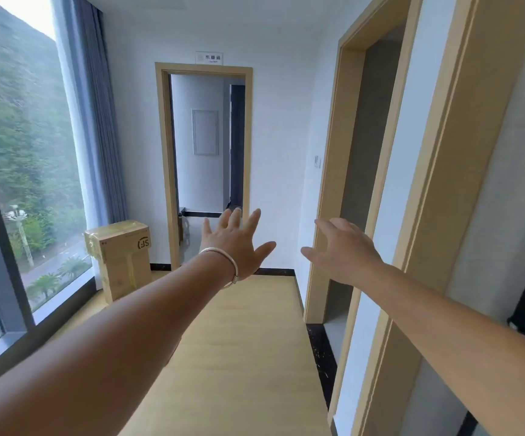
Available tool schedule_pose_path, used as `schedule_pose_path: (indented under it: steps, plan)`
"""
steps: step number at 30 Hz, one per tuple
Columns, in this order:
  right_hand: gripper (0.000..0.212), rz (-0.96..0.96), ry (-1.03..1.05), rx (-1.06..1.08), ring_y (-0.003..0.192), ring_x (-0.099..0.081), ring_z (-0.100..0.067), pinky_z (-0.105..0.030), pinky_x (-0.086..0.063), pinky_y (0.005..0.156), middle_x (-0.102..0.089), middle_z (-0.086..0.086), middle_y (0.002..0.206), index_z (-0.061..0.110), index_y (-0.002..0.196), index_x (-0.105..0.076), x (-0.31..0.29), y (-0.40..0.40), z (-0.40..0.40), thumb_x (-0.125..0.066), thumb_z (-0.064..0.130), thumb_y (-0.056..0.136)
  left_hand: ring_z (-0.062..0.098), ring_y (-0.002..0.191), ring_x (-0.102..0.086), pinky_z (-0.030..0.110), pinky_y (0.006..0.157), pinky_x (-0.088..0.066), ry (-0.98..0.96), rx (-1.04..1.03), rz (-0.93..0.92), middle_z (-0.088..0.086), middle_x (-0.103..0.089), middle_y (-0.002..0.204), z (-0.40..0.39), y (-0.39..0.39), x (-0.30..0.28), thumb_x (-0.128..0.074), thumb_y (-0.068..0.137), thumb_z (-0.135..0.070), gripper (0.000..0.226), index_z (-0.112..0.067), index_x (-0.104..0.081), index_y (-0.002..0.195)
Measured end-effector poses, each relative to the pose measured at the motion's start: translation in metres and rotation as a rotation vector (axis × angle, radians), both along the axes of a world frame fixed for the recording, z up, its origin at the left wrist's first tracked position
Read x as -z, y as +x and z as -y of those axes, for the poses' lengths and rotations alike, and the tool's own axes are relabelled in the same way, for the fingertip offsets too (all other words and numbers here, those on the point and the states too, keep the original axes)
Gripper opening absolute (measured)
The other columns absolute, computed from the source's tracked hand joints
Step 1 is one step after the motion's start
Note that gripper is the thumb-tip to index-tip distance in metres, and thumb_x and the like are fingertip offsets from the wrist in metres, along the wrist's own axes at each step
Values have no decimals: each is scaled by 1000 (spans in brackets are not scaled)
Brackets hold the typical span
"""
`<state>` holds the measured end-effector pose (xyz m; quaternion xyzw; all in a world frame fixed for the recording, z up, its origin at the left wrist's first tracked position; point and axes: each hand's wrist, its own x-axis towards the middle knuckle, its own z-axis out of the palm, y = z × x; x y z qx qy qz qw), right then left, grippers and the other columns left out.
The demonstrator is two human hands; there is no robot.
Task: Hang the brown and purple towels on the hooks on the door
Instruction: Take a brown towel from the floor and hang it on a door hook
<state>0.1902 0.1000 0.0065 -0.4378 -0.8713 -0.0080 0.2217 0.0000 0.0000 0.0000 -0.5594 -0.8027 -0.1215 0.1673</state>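
At the corridor's middle, both arms reach forward over the floor.
Left hand [234, 243]: raised with fingers spread and straight, back toward the camera; grip released, nothing in it.
Bracelet [225, 264]: a pale metal band round the left wrist.
Right hand [343, 250]: stretched forward just beside the left one, apart from it; fingers relaxed and slightly bent, grip released, holding nothing.
Towels: neither the brown nor the purple one shows anywhere in view, nor do any hooks.
Floor [242, 357]: light wood-coloured boards running ahead beneath the arms, edged by a dark skirting on the right.
Far doorway [204, 165]: wood-framed and open, straight ahead beyond the hands; a white wall panel shows in the room behind it.
Sign [209, 57]: small plate on the white wall above that doorway; its lettering is too small to read.
Right doorways [358, 171]: two wood-framed openings along the right wall, the nearer frame close by the right forearm.
Cardboard box [122, 256]: upright and taped, standing on the floor left of the far doorway, near the curtain.
Curtain [97, 121]: grey-blue, hanging at the window's edge.
Window [18, 152]: large and dark-framed, on the left, looking onto a green hillside and a road.
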Motion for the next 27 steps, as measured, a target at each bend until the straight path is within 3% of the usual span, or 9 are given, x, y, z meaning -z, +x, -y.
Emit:
schedule_pose_path:
  steps: [10, 27]
  plan:
    - [71, 33, 37, 10, 141, -26, -24, -49, -26, 113, -30, -1, 154, 31, 148, -25, 18, -74, -112, -42, 65, 88, 26, 148, 1, 59, 116, -5, -20, -1, -57, 4, -4, 161, -114, -73, 15, -18, 89, -71, 76, -33, 4, 152]
    - [72, 75, 29, -47, 145, -17, -23, -48, -20, 116, -21, -4, 158, 26, 151, -20, 7, -143, -382, -40, 62, 92, 27, 148, -2, 59, 116, -7, -15, -74, -83, 5, -7, 161, -370, -148, 22, -20, 89, -71, 75, -35, 2, 151]
